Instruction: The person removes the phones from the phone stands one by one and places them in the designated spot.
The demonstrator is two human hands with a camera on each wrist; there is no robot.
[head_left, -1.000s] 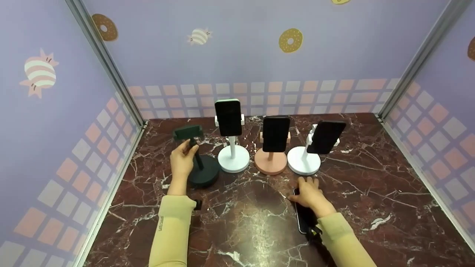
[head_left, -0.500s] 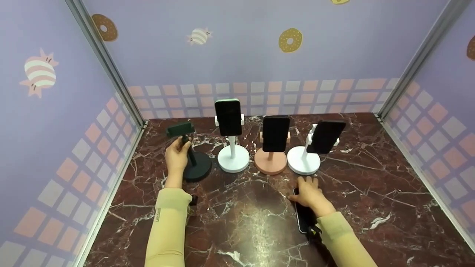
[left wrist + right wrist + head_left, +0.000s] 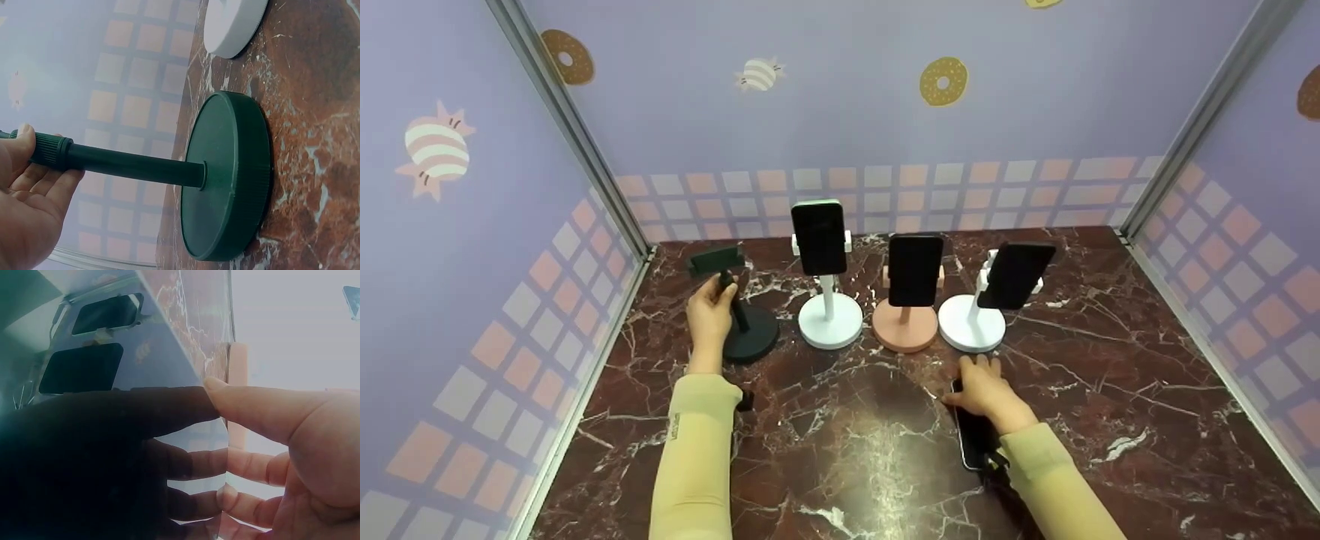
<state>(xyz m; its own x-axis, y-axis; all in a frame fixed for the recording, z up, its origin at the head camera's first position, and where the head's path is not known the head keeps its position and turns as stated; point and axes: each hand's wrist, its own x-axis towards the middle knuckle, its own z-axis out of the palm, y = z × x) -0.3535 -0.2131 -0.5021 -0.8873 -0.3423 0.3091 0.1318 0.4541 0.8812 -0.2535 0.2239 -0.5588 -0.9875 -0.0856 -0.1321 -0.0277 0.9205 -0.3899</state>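
My left hand [image 3: 708, 316] grips the stem of a dark green phone stand [image 3: 754, 334], just below its tilted holder. In the left wrist view, thumb and fingers wrap the ribbed collar of the stem, and the round base [image 3: 211, 174] is at the tabletop. No phone sits in this holder. At the right front, my right hand [image 3: 985, 391] holds the far end of a black smartphone [image 3: 971, 442] lying on the table. The right wrist view shows thumb and fingers at the edge of its glossy screen [image 3: 62, 472], which mirrors the fingers.
Right of the green stand stand a white stand [image 3: 831, 321], a pink stand [image 3: 905, 326] and another white stand [image 3: 972, 324]. Each bears a black-screened phone. Patterned purple walls [image 3: 840, 127] enclose the dark red marbled table [image 3: 825, 465].
My left hand has moved the green stand left and slightly back, away from the nearest white stand. The right hand and its smartphone have stayed in place.
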